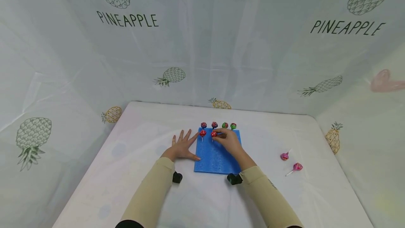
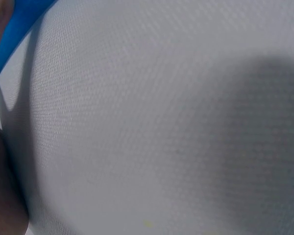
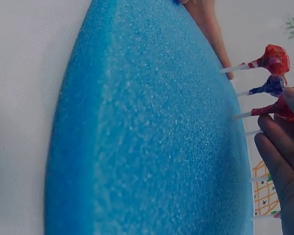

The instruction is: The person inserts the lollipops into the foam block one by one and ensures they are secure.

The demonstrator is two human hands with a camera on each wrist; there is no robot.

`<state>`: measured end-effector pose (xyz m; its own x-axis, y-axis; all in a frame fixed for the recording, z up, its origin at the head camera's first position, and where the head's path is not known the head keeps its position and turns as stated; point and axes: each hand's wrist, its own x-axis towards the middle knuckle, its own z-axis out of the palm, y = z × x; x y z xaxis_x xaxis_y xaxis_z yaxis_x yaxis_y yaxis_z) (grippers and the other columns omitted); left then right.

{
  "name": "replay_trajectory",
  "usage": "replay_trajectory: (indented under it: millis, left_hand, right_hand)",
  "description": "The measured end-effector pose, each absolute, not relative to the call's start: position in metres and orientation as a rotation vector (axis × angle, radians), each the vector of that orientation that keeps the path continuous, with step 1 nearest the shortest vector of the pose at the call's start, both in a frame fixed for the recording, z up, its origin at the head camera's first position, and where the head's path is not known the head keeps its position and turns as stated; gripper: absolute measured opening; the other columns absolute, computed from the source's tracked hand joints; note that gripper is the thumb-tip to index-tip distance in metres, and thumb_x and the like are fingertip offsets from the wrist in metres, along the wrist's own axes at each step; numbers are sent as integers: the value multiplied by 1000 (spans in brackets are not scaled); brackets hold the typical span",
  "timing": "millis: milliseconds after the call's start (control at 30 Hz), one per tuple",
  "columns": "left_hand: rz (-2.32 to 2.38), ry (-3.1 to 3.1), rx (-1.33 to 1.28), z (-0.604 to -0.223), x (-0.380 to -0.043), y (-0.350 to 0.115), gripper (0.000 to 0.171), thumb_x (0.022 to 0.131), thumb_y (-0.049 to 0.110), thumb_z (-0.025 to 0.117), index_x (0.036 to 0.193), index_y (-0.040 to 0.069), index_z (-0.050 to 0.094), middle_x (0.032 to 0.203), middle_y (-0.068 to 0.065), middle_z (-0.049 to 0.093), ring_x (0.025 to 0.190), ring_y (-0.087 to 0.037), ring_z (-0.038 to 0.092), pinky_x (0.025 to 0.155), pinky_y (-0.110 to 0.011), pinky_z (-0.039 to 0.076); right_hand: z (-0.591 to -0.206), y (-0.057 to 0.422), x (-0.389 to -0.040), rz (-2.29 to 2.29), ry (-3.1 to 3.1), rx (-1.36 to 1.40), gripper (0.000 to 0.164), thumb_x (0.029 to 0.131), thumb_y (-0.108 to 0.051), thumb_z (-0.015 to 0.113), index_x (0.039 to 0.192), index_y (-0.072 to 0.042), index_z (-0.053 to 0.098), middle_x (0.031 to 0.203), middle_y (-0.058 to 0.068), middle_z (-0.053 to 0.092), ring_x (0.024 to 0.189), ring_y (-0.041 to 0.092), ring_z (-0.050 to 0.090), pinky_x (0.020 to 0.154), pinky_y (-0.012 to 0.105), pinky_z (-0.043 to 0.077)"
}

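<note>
A blue foam block [image 1: 216, 161] lies on the table. My left hand [image 1: 181, 147] spreads its straight fingers along the block's left edge, thumb at the side. With thumb and fingertips, my right hand [image 1: 230, 143] pinches the wrapped head of a red lollipop [image 1: 213, 134]; its white stick meets the foam in the right wrist view. Another red lollipop [image 3: 276, 59] stands to its left, stick in the foam. Behind them, along the far edge, is a row: two dark blue-and-red lollipops [image 1: 204, 125] and two green-and-red ones [image 1: 233, 126].
Two pink lollipops, one nearer the back [image 1: 284, 156] and one nearer the front [image 1: 297, 166], lie on the white tablecloth [image 1: 262, 200] right of the block. A pineapple-printed curtain [image 1: 202, 45] hangs behind the table. Black wrist cameras [image 1: 234, 179] sit under both forearms.
</note>
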<state>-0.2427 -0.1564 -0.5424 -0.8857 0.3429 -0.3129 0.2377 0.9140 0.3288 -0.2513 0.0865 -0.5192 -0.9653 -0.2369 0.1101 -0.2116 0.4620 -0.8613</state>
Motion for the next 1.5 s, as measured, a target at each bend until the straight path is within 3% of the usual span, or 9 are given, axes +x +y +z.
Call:
replay_trajectory:
  millis: [300, 600, 767, 1000, 1300, 1500]
  left_hand:
    - [408, 2709, 438, -539, -241, -155, 116, 68, 74, 71, 158, 33, 9, 163, -10, -3, 145, -41, -14, 108, -67, -8]
    - [446, 2707, 437, -544, -243, -157, 118, 67, 74, 72, 158, 32, 10, 163, -10, -5, 145, -40, -16, 107, -66, -11]
    - [462, 2709, 434, -556, -247, -160, 121, 64, 78, 70, 157, 36, 5, 163, -5, -11, 143, -36, -23, 107, -64, -15]
    - [439, 2703, 424, -555, -247, -159, 121, 64, 79, 68, 157, 37, 2, 163, -5, -11, 144, -36, -23, 107, -64, -15]
    - [458, 2710, 434, -539, -238, -158, 118, 67, 74, 72, 158, 29, 13, 163, -12, -1, 145, -41, -13, 107, -67, -9]
    - [469, 2695, 453, -534, -236, -157, 119, 67, 77, 69, 158, 28, 11, 163, -13, -2, 145, -41, -14, 107, -66, -11]
  right_hand:
    - [-520, 85, -255, -1554, 2661, -392, 28, 87, -13, 74, 114, -6, 72, 112, 9, 69, 95, 24, 69, 76, 39, 57]
    - [-521, 84, -259, -1476, 2738, -427, 16, 85, -14, 76, 95, -8, 65, 99, 8, 70, 89, 25, 69, 69, 35, 57]
    - [-521, 84, -261, -1461, 2726, -464, 16, 87, -14, 75, 95, -9, 63, 99, 8, 69, 90, 25, 69, 72, 36, 57]
    - [-521, 83, -261, -1455, 2708, -503, 15, 88, -14, 73, 95, -8, 61, 99, 9, 69, 90, 26, 69, 70, 36, 57]
    - [-524, 80, -254, -1458, 2701, -478, 18, 89, -18, 73, 98, -10, 60, 107, 8, 68, 94, 26, 69, 74, 38, 56]
    - [-524, 80, -252, -1445, 2711, -434, 23, 89, -21, 73, 106, -12, 60, 102, 5, 68, 92, 24, 68, 74, 38, 56]
